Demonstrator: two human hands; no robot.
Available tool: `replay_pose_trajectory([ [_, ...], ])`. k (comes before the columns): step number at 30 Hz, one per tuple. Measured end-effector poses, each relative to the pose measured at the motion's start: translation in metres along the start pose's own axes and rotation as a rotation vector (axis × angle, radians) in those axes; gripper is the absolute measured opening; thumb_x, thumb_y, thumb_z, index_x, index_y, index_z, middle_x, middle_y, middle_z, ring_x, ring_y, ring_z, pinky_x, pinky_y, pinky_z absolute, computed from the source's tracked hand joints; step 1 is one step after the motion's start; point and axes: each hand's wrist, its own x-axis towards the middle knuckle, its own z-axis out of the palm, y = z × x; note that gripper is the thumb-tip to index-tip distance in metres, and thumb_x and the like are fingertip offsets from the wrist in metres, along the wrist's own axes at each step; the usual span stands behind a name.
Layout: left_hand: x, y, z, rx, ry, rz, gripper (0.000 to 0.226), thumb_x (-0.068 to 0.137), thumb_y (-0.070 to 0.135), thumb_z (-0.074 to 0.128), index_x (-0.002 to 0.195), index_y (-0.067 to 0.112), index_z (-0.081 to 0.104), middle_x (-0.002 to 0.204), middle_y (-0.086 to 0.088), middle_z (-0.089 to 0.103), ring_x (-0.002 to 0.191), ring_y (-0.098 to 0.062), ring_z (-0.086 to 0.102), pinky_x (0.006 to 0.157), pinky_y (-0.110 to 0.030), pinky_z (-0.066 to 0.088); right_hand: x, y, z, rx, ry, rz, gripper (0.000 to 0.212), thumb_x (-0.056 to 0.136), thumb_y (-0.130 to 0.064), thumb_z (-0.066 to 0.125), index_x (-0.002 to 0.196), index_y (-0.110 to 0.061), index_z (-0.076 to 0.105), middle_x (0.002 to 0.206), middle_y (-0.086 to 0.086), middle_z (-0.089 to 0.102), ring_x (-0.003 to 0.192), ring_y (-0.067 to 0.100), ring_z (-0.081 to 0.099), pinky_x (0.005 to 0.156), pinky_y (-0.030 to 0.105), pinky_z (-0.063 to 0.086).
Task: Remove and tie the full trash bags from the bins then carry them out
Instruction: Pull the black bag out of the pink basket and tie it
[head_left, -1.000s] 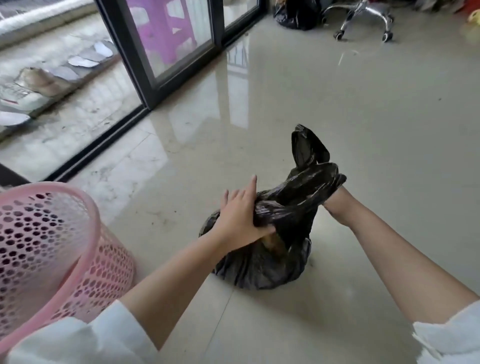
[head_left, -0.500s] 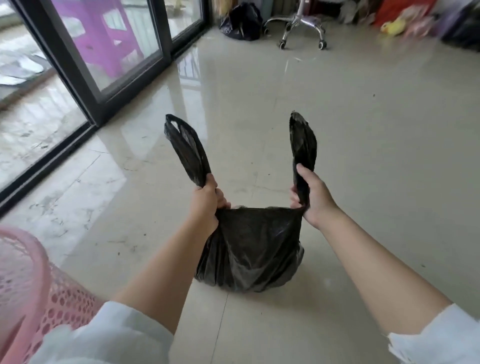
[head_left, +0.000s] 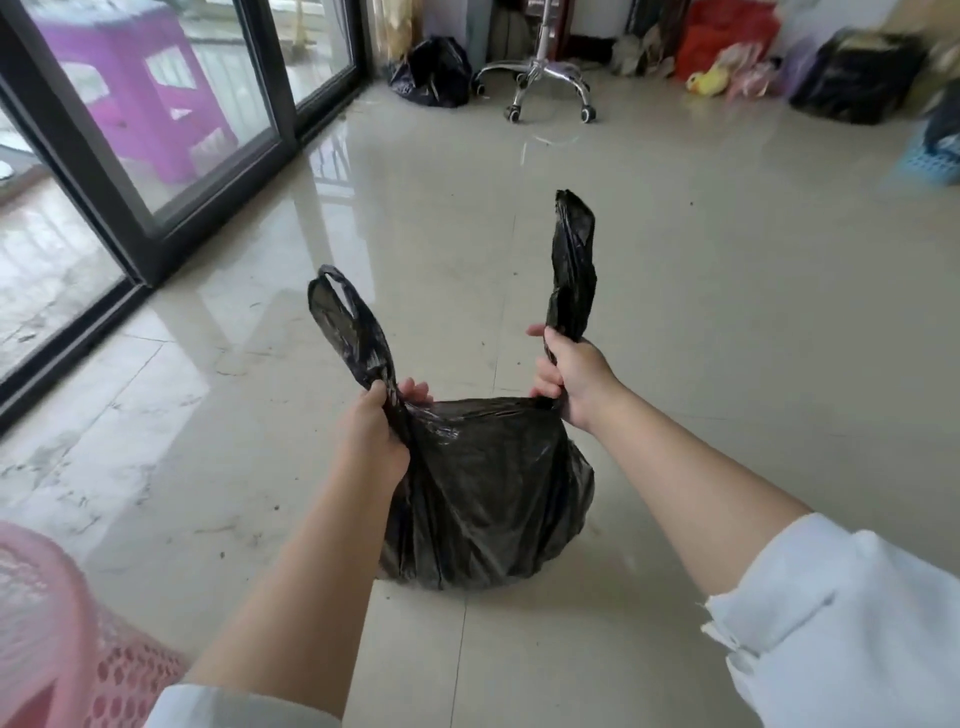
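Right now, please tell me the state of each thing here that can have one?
black trash bag: full, on the floor, not yet tied, both handles pulled up
left hand: grips the left handle
right hand: grips the right handle
pink bin: beside the bag, inside hidden
sliding glass door: closed

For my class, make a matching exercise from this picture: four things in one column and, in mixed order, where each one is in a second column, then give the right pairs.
Things:
1. black trash bag
2. pink basket
3. purple stool
4. yellow toy

Places:
A. behind the glass door
B. on the floor between the two hands, a handle gripped in each
C. far right, on the floor by the wall
D. bottom left corner, beside the left arm

Pairs: 1-B, 2-D, 3-A, 4-C
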Motion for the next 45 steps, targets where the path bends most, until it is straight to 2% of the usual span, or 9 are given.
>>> replay_pose_trajectory([
  [4, -0.001, 0.005, -0.010, -0.103, 0.040, -0.005, 0.037, 0.100, 0.014, 0.022, 0.065, 0.012, 0.035, 0.031, 0.005, 0.040, 0.034, -0.009, 0.041, 0.051, -0.019, 0.039, -0.007, 0.024, 0.014, -0.220, -0.149, 0.084, 0.031, 0.088, -0.016, 0.033, 0.057, -0.018, 0.029, 0.030, -0.007, 0.026, 0.024, 0.007, 0.019, 0.034, 0.013, 0.021],
  [7, -0.001, 0.000, -0.017, 0.232, 0.208, -0.072, 0.032, 0.098, 0.006, 0.018, 0.080, 0.010, 0.044, 0.020, 0.003, 0.033, 0.016, -0.006, 0.029, 0.031, -0.013, 0.031, -0.008, 0.035, 0.016, -0.314, -0.236, 0.024, 0.026, 0.080, 0.002, 0.028, 0.060, -0.014, 0.033, 0.052, 0.003, 0.034, 0.041, 0.014, 0.029, 0.044, 0.023, 0.026],
  [10, -0.005, -0.002, -0.024, 0.615, 0.289, -0.083, 0.028, 0.095, 0.000, 0.024, 0.089, 0.003, 0.050, 0.042, -0.021, 0.060, 0.050, -0.024, 0.058, 0.046, -0.021, 0.026, -0.002, 0.035, 0.015, -0.480, -0.274, -0.114, 0.030, 0.086, 0.004, 0.028, 0.066, -0.013, 0.042, 0.057, 0.005, 0.041, 0.051, 0.018, 0.038, 0.055, 0.028, 0.035],
  [12, -0.006, 0.001, -0.029, 0.687, 0.307, -0.109, 0.013, 0.092, 0.000, 0.035, 0.080, 0.002, 0.041, 0.052, -0.014, 0.048, 0.052, -0.019, 0.038, 0.048, -0.020, 0.023, 0.002, 0.033, 0.016, -0.661, -0.307, -0.218, 0.032, 0.092, -0.001, 0.029, 0.068, -0.017, 0.044, 0.056, 0.004, 0.046, 0.058, 0.017, 0.044, 0.065, 0.030, 0.038],
  [19, -0.019, 0.008, -0.041, 0.815, -0.135, -0.165, 0.020, 0.082, 0.015, 0.063, 0.066, 0.016, 0.050, 0.061, 0.004, 0.041, 0.058, -0.011, 0.033, 0.054, -0.020, 0.029, 0.001, 0.037, 0.031, -1.135, -0.473, -0.429, 0.020, 0.094, -0.011, 0.035, 0.095, 0.002, 0.050, 0.080, 0.013, 0.053, 0.076, 0.024, 0.048, 0.066, 0.031, 0.030],
  [27, -0.013, 0.008, -0.038, 0.606, -0.085, -0.159, 0.046, 0.082, 0.060, 0.040, 0.077, 0.021, 0.062, 0.058, 0.006, 0.055, 0.058, -0.013, 0.037, 0.060, -0.024, 0.034, -0.014, 0.036, 0.037, -1.417, -0.725, -0.318, 0.020, 0.086, -0.005, 0.036, 0.081, -0.007, 0.055, 0.096, 0.016, 0.060, 0.085, 0.023, 0.049, 0.070, 0.028, 0.033],
  [37, -0.016, 0.012, -0.037, 0.417, -0.098, -0.190, 0.035, 0.092, 0.029, 0.041, 0.071, 0.008, 0.060, 0.051, -0.002, 0.067, 0.047, -0.015, 0.064, 0.050, -0.022, 0.054, -0.013, 0.027, 0.029, -1.237, -0.848, -0.012, 0.044, 0.081, 0.000, 0.037, 0.112, -0.015, 0.064, 0.120, 0.008, 0.064, 0.111, 0.025, 0.057, 0.098, 0.034, 0.042],
  [42, -0.018, 0.012, -0.039, 0.585, -0.228, -0.186, 0.047, 0.087, 0.057, 0.032, 0.084, 0.023, 0.064, 0.057, 0.010, 0.064, 0.046, -0.006, 0.048, 0.050, -0.016, 0.047, -0.006, 0.029, 0.025, -1.168, -0.730, 0.005, 0.022, 0.085, -0.006, 0.042, 0.091, -0.008, 0.063, 0.069, -0.005, 0.057, 0.061, 0.004, 0.052, 0.059, 0.016, 0.043],
  [45, -0.016, 0.010, -0.045, 0.638, -0.193, -0.123, 0.035, 0.068, 0.059, 0.046, 0.083, 0.029, 0.057, 0.071, 0.005, 0.041, 0.055, -0.007, 0.033, 0.056, -0.018, 0.034, -0.002, 0.028, 0.021, -0.620, -0.589, -0.058, 0.019, 0.089, -0.013, 0.035, 0.074, -0.015, 0.047, 0.055, -0.006, 0.045, 0.048, 0.002, 0.043, 0.051, 0.020, 0.034],
])
